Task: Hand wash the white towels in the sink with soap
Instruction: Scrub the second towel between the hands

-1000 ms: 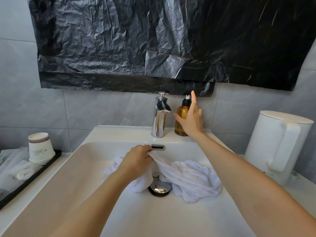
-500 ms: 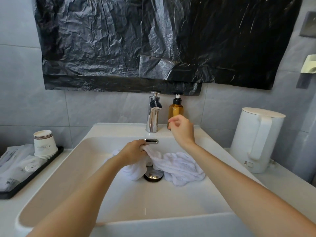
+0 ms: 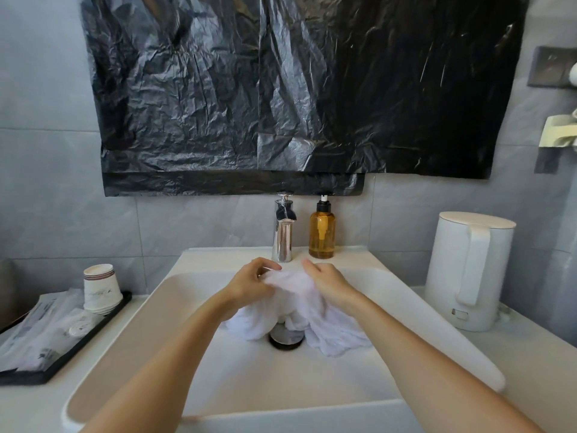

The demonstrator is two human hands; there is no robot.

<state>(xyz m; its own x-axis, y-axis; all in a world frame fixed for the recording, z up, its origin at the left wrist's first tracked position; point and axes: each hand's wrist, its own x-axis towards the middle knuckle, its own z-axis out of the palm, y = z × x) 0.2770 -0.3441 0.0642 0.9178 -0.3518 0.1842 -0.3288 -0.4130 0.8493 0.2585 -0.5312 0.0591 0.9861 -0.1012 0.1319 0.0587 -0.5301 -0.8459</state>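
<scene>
Down from the soap bottle (image 3: pixel 322 232) comes the right hand (image 3: pixel 331 284), fingers nearly straight, pressing the white towel (image 3: pixel 324 329) bunched over the drain of the sink (image 3: pixel 218 385). The left hand (image 3: pixel 253 284) grips the raised fold between both hands, and the cloth trails off to the right.

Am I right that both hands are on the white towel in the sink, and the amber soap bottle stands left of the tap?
Not quite: the head view shows the amber soap bottle standing right of the tap. Both the left hand and the right hand are indeed on the white towel in the sink.
</scene>
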